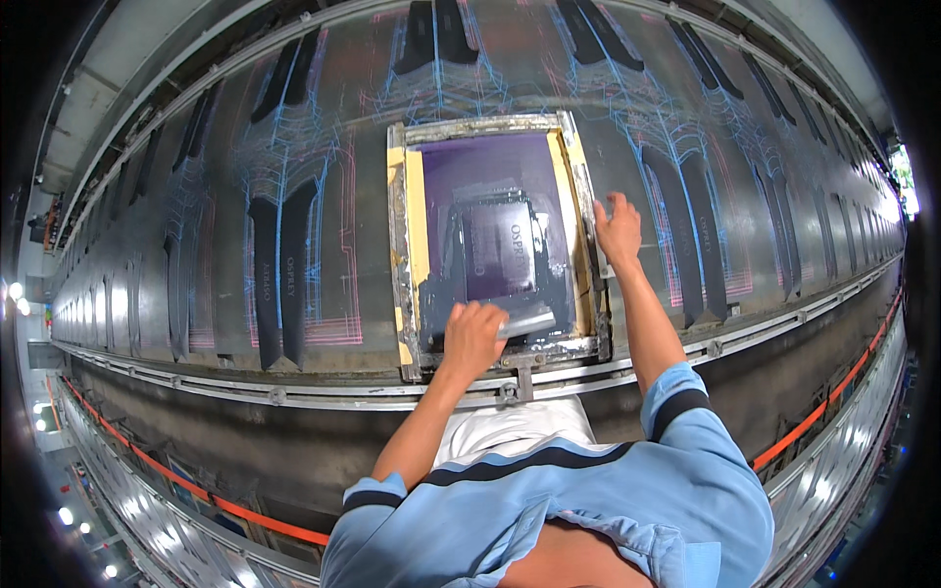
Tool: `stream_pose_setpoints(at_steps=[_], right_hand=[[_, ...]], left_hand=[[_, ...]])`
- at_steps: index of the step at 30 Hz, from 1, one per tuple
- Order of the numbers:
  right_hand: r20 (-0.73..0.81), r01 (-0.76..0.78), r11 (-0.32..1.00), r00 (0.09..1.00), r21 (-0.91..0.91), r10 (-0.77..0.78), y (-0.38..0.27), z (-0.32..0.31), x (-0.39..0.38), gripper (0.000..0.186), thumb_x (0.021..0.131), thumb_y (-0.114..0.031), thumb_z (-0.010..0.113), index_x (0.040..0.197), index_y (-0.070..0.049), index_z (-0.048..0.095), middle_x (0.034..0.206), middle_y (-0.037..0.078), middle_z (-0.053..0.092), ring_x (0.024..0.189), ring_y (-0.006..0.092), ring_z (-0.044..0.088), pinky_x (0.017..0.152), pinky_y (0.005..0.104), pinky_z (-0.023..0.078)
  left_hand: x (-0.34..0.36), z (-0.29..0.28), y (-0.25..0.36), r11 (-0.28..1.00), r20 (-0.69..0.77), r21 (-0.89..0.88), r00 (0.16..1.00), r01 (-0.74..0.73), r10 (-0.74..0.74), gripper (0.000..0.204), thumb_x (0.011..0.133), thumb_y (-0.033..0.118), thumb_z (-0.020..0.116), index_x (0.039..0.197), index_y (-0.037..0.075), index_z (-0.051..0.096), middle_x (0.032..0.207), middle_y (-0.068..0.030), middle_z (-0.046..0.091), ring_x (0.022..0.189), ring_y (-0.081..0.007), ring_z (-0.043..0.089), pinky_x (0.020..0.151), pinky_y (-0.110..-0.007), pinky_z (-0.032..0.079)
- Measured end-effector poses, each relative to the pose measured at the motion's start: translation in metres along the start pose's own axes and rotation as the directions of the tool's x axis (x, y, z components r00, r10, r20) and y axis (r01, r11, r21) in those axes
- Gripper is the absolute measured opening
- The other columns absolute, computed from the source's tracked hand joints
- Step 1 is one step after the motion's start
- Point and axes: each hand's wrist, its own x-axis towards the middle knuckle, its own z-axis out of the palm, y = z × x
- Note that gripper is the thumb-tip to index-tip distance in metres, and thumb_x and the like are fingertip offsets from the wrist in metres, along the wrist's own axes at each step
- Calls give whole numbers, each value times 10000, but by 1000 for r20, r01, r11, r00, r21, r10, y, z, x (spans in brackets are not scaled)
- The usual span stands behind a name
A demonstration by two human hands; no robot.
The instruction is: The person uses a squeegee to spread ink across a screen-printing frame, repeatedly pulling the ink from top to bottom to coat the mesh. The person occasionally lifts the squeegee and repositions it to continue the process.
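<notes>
A screen-printing frame (397,245) with purple mesh, yellow tape along its inner sides and dark ink on it lies on the long dark printing table. My left hand (473,333) grips a pale squeegee (529,321) over the lower part of the mesh, its fingers wrapped on the blade. Just outside the frame's right edge is my right hand (618,227), fingers apart and slightly bent, holding nothing visible; I cannot tell whether it touches the frame.
Black fabric pieces (265,284) lie in rows on the table (363,245), among blue and pink printed guide lines, on both sides of the frame. A metal rail (274,390) runs along the near edge. An orange strip (265,519) runs below it on both sides of my body.
</notes>
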Motion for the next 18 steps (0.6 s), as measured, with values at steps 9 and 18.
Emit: stream_pose_setpoints(at_steps=[9,18], right_hand=[[146,-146,941,984,305,105,28,15,-10,240,928,-252,700,909,-28,615,686,269,628,691,495,630,636,524,469],[128,-144,911,987,387,102,6,-16,-9,247,930,-245,713,887,-22,615,682,246,627,645,456,630,593,475,470]], left_hand=[[25,18,-39,995,15,84,999,-45,44,221,701,104,807,911,123,739,935,-40,732,821,-252,655,801,-408,431],[165,-39,-99,982,-28,94,986,-162,165,172,701,189,851,821,129,744,862,-19,733,791,-263,644,757,-411,412]])
